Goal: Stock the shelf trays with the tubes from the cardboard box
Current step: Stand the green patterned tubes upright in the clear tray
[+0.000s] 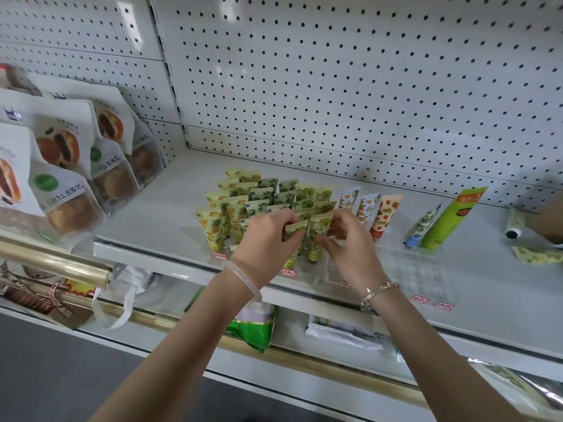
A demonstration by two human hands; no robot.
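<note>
The left hand [269,231] pinches the crimped top of a green-printed tube [295,230] between thumb and curled fingers. The right hand [345,239] grips a second green tube [318,227] just beside it in the same way. Both tubes stand cap-down at the front right corner of the block of standing tubes [259,202], which fills a clear tray [224,250] on the white shelf [158,214]. A pale bangle [245,280] circles the left wrist and a metal bracelet [377,290] the right. Just right of the block three orange-fruit tubes [368,208] stand in a row, with an empty clear tray [409,269] in front of them. Further right of the block a blue-and-white tube [422,226] leans beside a tall green tube [451,222]. Well to the right of the block, at the picture's edge, a white tube with a black cap [515,228] and a yellow patterned tube [537,255] lie flat by part of another person's arm [550,222]. Red price labels [444,306] sit on the shelf lip, right of and nearer than the block. Well left of the block stand bags of filled pastries [70,178]. Behind the block rises white pegboard [335,86]. Below the block, on a lower shelf, lies a green packet [254,327].
</note>
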